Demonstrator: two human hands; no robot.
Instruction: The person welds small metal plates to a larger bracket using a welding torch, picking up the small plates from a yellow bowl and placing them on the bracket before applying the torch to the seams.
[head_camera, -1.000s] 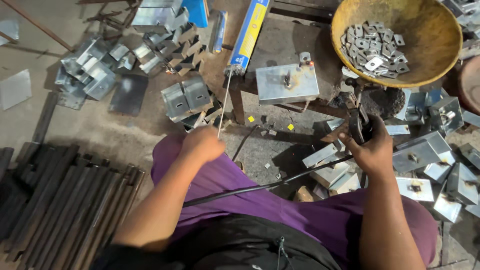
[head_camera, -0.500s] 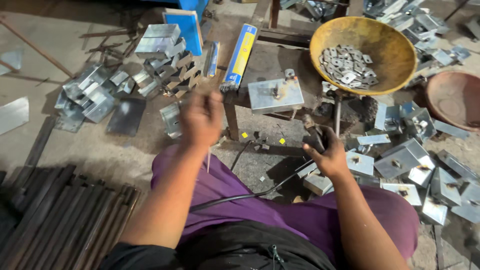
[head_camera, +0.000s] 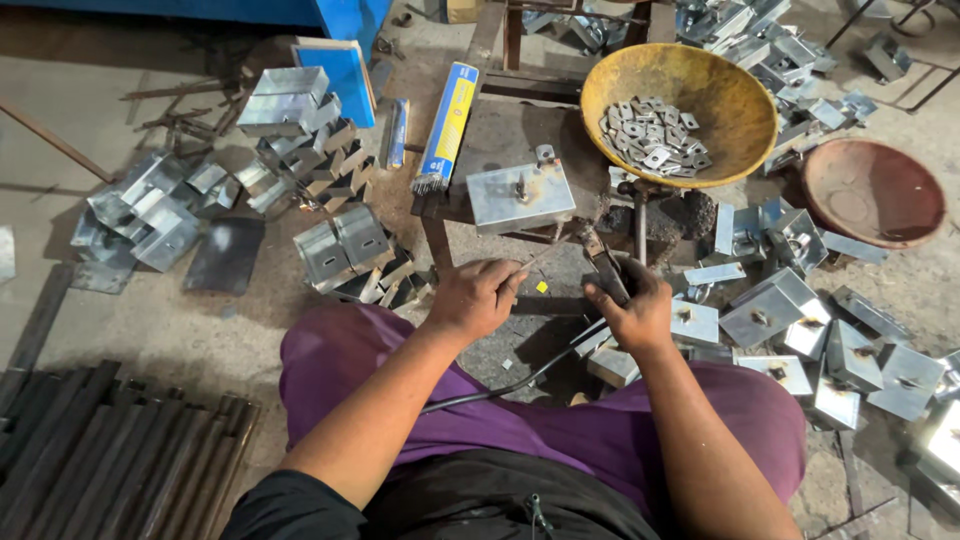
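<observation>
Your right hand (head_camera: 632, 308) clenched on electrode holder (head_camera: 606, 272); left hand (head_camera: 474, 296) pinches thin welding rod (head_camera: 532, 262), tip just beside holder.

A metal workshop: folded steel brackets (head_camera: 330, 250), steel bars (head_camera: 100, 460) and welding rods (head_camera: 447, 125) on bare concrete.

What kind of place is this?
Probably a small metal workshop, worked on the floor: heaps of folded metal boxes, a yellow bowl of small metal plates, and dark steel bars stacked nearby.

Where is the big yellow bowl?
In the head view, the yellow bowl sits upper right, holding small metal squares, left of the reddish-brown bowl.
</observation>
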